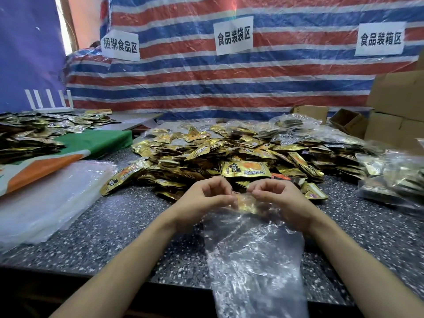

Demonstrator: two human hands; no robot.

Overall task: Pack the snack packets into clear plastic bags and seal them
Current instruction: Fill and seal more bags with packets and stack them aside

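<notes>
A clear plastic bag [254, 255] lies on the speckled table [128, 221] and hangs over its front edge. My left hand [204, 198] and my right hand [280, 200] pinch the bag's top edge from either side with curled fingers. A gold packet [246, 204] shows through the plastic between my hands; whether it is inside the bag I cannot tell. A big heap of gold snack packets [229, 154] lies just beyond my hands.
A stack of empty clear bags [46, 198] lies at the left, partly on a green and orange cloth [91, 141]. More packets [29, 134] lie far left. Filled clear bags [394, 180] sit at the right, with cardboard boxes [399, 106] behind them. A striped tarpaulin [229, 83] closes the back.
</notes>
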